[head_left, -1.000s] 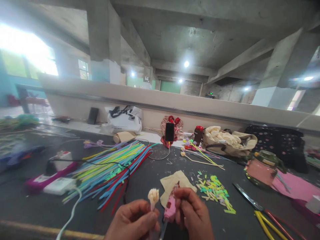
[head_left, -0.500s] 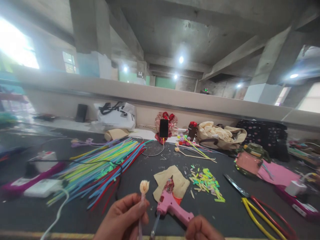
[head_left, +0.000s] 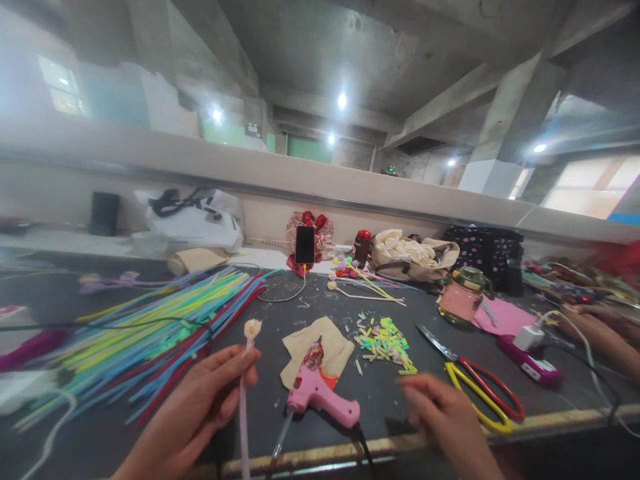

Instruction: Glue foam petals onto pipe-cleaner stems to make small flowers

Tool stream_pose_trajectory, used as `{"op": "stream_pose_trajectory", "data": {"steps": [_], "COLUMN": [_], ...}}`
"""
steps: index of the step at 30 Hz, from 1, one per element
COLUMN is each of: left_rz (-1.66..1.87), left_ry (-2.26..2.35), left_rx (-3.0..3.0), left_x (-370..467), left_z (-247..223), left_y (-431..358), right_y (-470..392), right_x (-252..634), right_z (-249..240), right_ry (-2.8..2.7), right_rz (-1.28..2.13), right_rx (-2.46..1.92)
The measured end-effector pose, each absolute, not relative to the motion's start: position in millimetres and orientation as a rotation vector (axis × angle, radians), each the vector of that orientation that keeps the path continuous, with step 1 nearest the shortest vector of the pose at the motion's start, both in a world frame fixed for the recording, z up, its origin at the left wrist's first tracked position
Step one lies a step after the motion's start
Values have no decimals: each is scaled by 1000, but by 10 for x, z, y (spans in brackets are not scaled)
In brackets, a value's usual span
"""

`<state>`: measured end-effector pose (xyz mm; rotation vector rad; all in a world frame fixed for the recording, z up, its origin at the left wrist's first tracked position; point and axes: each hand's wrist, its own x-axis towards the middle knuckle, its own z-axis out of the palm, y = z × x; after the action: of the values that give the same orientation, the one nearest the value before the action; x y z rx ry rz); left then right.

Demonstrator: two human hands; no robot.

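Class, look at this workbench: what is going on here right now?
A person sits at a dark craft table. The left hand pinches a thin stem topped with a small cream bud. The right hand is open and holds nothing, hovering between a pink glue gun lying on the table and yellow-handled scissors. Coloured strips and cut scraps lie around. Another person's hands work at far right.

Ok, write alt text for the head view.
The left hand holds a stem tipped with a cream bud; the right hand hovers empty beside a pink glue gun lying on the table, scissors nearby.
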<state>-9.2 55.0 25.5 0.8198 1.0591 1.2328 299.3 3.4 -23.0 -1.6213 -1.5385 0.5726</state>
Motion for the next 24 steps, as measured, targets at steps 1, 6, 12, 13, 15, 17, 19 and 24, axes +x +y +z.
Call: {"op": "stream_pose_trajectory", "data": {"steps": [1,6,12,13,15,17,19,24], "left_rz": [1209,1170,1133,1135,1142,1153,1167,1143], "left_ry": [1027,938,893,885,873,873,882,876], "left_rx": [809,718,677,674,672,675,683,691], "left_x": [-89,-81,-122,-125,-124,-120,-115,-105], "left_z": [254,74,-93,-91,-77,-61,-49,-22], "left_y": [586,732,770,764,752,743,736,720], "right_y": [125,566,769,778,784,775,761,781], "right_x": [3111,3468,3399,3393,3401,3425,3450,3453], "right_z": [-196,-138,-195,-194,-175,-135,-83,-5], "right_ry": [-1585,-1951,-2117,-2128,-2138,-2142,-2137,-2108], "right_rz": [411,168,145,135,118,115,118,94], "right_rx": [-1609,-1537,-1602,-1620,-1655,-1686,-1714,-1753]}}
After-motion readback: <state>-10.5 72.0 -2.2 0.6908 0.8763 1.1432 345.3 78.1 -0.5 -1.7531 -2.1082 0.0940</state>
